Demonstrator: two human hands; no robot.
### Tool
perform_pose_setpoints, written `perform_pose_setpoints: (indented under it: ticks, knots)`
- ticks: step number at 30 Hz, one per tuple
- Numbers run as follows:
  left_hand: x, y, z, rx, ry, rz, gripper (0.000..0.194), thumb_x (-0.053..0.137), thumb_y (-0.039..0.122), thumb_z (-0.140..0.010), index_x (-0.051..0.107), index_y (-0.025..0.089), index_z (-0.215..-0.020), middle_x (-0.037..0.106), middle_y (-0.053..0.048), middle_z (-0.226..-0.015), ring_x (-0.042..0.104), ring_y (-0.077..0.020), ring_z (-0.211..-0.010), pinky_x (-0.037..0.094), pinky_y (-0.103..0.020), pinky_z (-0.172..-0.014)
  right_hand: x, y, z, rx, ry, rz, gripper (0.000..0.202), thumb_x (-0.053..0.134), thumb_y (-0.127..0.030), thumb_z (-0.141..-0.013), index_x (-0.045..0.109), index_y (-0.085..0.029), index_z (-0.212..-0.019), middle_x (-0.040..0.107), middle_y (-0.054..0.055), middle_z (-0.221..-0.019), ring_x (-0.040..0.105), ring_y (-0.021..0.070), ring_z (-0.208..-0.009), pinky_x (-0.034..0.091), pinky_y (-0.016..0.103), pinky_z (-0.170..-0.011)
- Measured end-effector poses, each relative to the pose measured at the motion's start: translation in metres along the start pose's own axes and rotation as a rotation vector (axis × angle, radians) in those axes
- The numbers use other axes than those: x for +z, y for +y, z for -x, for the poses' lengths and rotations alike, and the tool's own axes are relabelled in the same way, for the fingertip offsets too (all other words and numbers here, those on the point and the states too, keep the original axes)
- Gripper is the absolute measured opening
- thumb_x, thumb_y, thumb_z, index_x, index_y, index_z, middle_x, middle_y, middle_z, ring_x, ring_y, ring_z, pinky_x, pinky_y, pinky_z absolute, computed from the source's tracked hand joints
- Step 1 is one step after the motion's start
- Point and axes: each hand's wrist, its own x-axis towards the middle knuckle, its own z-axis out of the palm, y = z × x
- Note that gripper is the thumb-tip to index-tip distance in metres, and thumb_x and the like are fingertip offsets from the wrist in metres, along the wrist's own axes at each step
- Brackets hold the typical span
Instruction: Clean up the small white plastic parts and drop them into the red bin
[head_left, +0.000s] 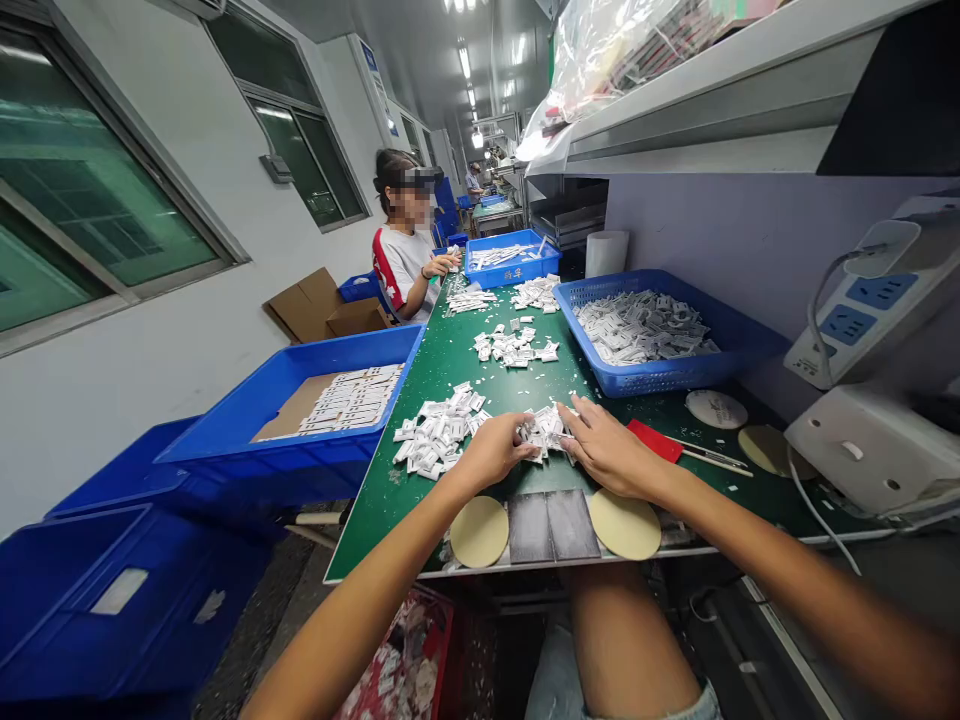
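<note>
A small heap of white plastic pieces point(546, 428) lies on the green table between my two hands. My left hand point(496, 447) is at the heap's left side, its fingers and thumb curled in around some pieces. From the right, my right hand point(606, 446) rests against the heap with its fingers stretched out and apart. Another pile of white pieces point(439, 432) spreads just left of my left hand. Nearest the table's front edge are two round cream pads point(480, 532) with dark grey plates point(553, 526) between them. Exactly which pieces my fingertips touch is partly hidden.
A blue basket point(652, 380) full of white pieces stands at the right. Beside my right forearm lie a red item point(654, 440) and thin sticks point(716, 458). Blue crates point(217, 440) stand left of the table. A co-worker point(409, 260) sits farther along. Power sockets point(862, 300) are at right.
</note>
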Motion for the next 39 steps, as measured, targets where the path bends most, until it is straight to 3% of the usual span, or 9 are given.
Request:
perform_pose_setpoints:
  ticks: [8,12,15,19,24,27,31,35,39]
  knots:
    - [-0.019,-0.006,0.017,0.033,0.122,0.124,0.044,0.057,0.027,-0.087,0.056,0.017,-0.13,0.07,-0.007,-0.11,0.067,-0.0174,-0.086,0.051,-0.028,-0.078,-0.008,0.005,0.008,-0.009,-0.029,-0.059,0.078,0.033,-0.065,-0.093,0.019,-0.02,-0.155,0.014,0.018,-0.16,0.016,0.0332,-0.147,0.024,0.051,-0.116]
    - [-0.046,-0.024,0.016,-0.047,0.381,0.014,0.034,0.058,0.026,-0.087,0.062,0.021,-0.121,0.068,-0.007,-0.116,0.063,-0.0155,-0.08,0.05,-0.03,-0.078,-0.01,-0.002,0.004,-0.024,-0.024,-0.045,0.088,0.037,-0.075,-0.086,0.018,-0.024,-0.156,0.01,0.018,-0.161,0.014,0.036,-0.147,0.02,0.054,-0.116]
    - [-0.057,-0.034,0.015,-0.018,0.382,-0.149,0.029,0.06,0.027,-0.087,0.064,0.022,-0.116,0.069,-0.006,-0.111,0.061,-0.0172,-0.083,0.047,-0.032,-0.081,-0.006,-0.007,-0.005,-0.021,-0.046,-0.021,0.085,0.032,-0.075,-0.088,0.018,-0.026,-0.155,0.012,0.018,-0.161,0.014,0.0357,-0.147,0.018,0.055,-0.116]
    - [-0.047,-0.041,0.019,0.045,0.197,-0.378,0.024,0.068,0.034,-0.082,0.07,0.022,-0.102,0.067,-0.008,-0.105,0.057,-0.0243,-0.097,0.044,-0.035,-0.083,0.0,-0.007,-0.013,0.001,-0.065,0.026,0.077,0.029,-0.07,-0.092,0.025,-0.025,-0.154,0.017,0.018,-0.16,0.016,0.0349,-0.147,0.017,0.056,-0.115]
    - [-0.032,-0.044,0.021,0.0,0.175,-0.478,0.023,0.064,0.037,-0.083,0.071,0.022,-0.099,0.062,-0.008,-0.103,0.054,-0.0247,-0.098,0.043,-0.035,-0.083,-0.007,-0.012,-0.012,-0.033,0.009,0.043,0.084,0.038,-0.07,-0.089,0.024,-0.02,-0.154,0.024,0.019,-0.157,0.024,0.0347,-0.144,0.02,0.056,-0.115]
    - [-0.03,-0.045,0.021,-0.02,0.195,-0.485,0.025,0.063,0.039,-0.083,0.07,0.022,-0.099,0.061,-0.008,-0.102,0.054,-0.0252,-0.099,0.043,-0.036,-0.085,-0.015,-0.024,-0.017,-0.068,0.12,0.019,0.071,0.042,-0.061,-0.092,0.034,-0.021,-0.15,0.037,0.016,-0.151,0.036,0.0307,-0.137,0.027,0.051,-0.112]
    - [-0.028,-0.045,0.023,-0.023,0.232,-0.455,0.025,0.065,0.037,-0.08,0.07,0.021,-0.098,0.061,-0.009,-0.102,0.055,-0.0255,-0.098,0.043,-0.036,-0.084,-0.018,-0.042,-0.038,-0.091,0.192,-0.011,0.049,0.044,-0.044,-0.097,0.047,-0.021,-0.14,0.054,0.013,-0.135,0.048,0.0267,-0.123,0.037,0.043,-0.101]
    - [-0.03,-0.051,0.023,-0.04,0.305,-0.319,0.018,0.064,0.034,-0.08,0.072,0.021,-0.088,0.063,-0.008,-0.092,0.057,-0.0249,-0.095,0.044,-0.036,-0.084,-0.011,-0.055,-0.066,-0.085,0.077,0.014,0.037,0.047,-0.036,-0.096,0.057,-0.021,-0.129,0.061,0.011,-0.125,0.053,0.0257,-0.114,0.038,0.039,-0.093]
    - [-0.044,-0.058,0.021,-0.123,0.595,-0.064,0.019,0.056,0.034,-0.086,0.069,0.019,-0.087,0.066,-0.006,-0.092,0.059,-0.0203,-0.086,0.045,-0.033,-0.081,0.001,-0.066,-0.093,-0.08,-0.003,0.014,0.035,0.047,-0.036,-0.096,0.06,-0.02,-0.125,0.065,0.01,-0.117,0.057,0.024,-0.108,0.039,0.034,-0.088]
